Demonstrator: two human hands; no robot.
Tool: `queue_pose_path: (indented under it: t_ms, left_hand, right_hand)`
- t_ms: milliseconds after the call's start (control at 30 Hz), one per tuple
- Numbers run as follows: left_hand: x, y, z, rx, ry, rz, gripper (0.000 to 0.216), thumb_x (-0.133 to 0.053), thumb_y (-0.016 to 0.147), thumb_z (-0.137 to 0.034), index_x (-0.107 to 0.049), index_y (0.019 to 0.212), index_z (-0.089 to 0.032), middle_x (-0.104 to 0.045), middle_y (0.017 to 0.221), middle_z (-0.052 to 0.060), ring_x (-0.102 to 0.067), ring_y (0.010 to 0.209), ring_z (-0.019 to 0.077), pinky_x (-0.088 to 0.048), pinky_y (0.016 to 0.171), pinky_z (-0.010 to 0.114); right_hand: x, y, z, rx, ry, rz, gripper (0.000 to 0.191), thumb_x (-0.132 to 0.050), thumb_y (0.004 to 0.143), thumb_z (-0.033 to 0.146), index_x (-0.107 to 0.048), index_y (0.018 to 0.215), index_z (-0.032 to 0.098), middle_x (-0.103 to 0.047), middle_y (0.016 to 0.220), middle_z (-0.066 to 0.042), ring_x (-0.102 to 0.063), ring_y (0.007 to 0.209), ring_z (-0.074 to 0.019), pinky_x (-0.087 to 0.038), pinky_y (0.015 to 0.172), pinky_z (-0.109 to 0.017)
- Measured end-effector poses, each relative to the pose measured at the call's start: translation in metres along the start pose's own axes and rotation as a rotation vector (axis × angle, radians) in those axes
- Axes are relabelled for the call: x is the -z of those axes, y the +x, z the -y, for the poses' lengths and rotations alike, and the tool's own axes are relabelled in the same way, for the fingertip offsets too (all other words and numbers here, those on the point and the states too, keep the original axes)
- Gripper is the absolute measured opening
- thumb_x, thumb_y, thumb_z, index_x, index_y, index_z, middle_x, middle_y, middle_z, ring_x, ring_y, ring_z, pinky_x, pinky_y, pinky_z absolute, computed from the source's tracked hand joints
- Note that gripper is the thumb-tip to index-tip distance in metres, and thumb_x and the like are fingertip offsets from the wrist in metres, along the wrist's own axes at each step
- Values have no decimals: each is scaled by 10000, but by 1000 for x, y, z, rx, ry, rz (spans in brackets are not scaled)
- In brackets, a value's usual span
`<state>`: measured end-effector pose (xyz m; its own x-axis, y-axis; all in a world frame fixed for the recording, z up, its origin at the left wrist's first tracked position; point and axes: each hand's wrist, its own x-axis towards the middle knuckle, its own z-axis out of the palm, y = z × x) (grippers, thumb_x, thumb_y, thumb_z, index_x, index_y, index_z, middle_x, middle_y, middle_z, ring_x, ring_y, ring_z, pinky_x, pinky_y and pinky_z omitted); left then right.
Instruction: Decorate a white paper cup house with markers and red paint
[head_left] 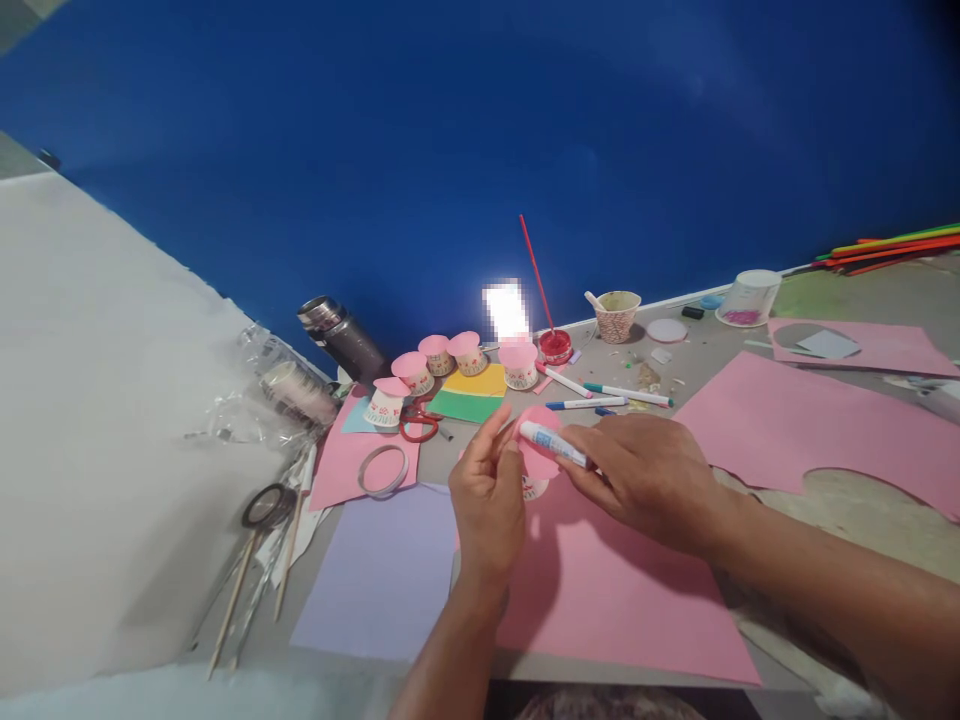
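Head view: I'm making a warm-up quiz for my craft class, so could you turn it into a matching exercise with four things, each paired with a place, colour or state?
Things
1. Flask
2. Tube
3. Scissors
4. Red stick

Places, colours, states
A. Red-handled
B. Rising at a tilt from a red dish
C. Dark, with a metallic top
D. Held in the right hand

Right pairs: 1-C, 2-D, 3-A, 4-B
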<state>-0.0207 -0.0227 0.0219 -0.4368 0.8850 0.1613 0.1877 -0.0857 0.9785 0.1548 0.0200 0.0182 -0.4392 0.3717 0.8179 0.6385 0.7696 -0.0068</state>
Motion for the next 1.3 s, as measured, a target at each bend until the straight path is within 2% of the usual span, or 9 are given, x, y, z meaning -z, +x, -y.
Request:
queue_pose_path:
  t_ms: [267,433,633,700,800,867,1000,1133,1300]
  left_hand:
    - [-6,-7,14,-210,89,-94,386,-650,961,-220,-751,1333,-237,-835,1225,67,-789,1188,248,-623,1059,389]
    - [-1,2,11,-23,-171,-47,341,-733,941,-369,-764,1211,-163,-852,1116,123,-832,1042,278,-694,875,402]
    - [61,36,2,-87,-136,-111,370,-794,867,-445,-767,1097,-157,-845,957,107,-835,844,270,-691,749,395]
    - [90,49,1,-121,-24,-123,461,-771,880,-455,-737,1246,-176,-824,1186,137,-820,1042,291,-670,940,459]
    - [122,55,-1,-64,331,49,611,-843,785,-446,-727,1344,-231,-720,1442,167,-682,1353,384,-592,1094,528]
    - [132,48,-4,-84,494,-2,625,-823,810,-456,-708,1392,-261,-738,1415,153,-667,1365,396,-549,1136,573]
    - [117,25,-9,-64,328,-103,528,-712,934,-575,-729,1312,-207,-835,976,105,-811,973,311,-617,1017,557]
    - [74,12,-9,117,-232,370,814,-881,763,-658,-641,1442,-279,-640,1547,158,-631,1403,365,-641,995,466]
    - [34,7,-10,478,-529,448,835,-707,828,-825,-672,1409,-228,-698,1464,178,-708,1283,369,-648,887,421]
  right_hand:
    - [-1,1,-2,-286,62,114,461,-580,1064,436,-648,669,208,-604,498,14,-493,449,-122,-247,538,-321]
    - [1,4,-11,-499,232,108,334,-644,986,473,-737,805,208,-622,516,29,-505,445,-112,-293,512,-276]
    - [4,7,-11,-586,406,57,184,-649,905,329,-778,846,210,-612,545,37,-511,469,-104,-382,520,-243]
    - [5,9,-11,-615,448,61,174,-654,883,319,-786,841,212,-611,549,37,-509,474,-104,-382,511,-239]
    - [4,10,-11,-632,497,84,172,-654,869,310,-784,822,207,-572,510,49,-481,454,-100,-368,490,-237]
    - [4,11,-11,-625,520,87,174,-648,870,299,-775,799,203,-575,517,47,-480,458,-98,-372,492,-237]
    - [4,11,-9,-589,570,106,176,-645,887,279,-779,807,199,-601,539,41,-477,462,-96,-392,504,-238]
    - [4,7,-3,-483,582,126,172,-639,938,247,-790,877,190,-713,636,11,-517,476,-95,-407,511,-238]
    - [2,2,5,-158,523,109,141,-660,991,258,-792,987,210,-750,672,20,-563,506,-105,-379,545,-266]
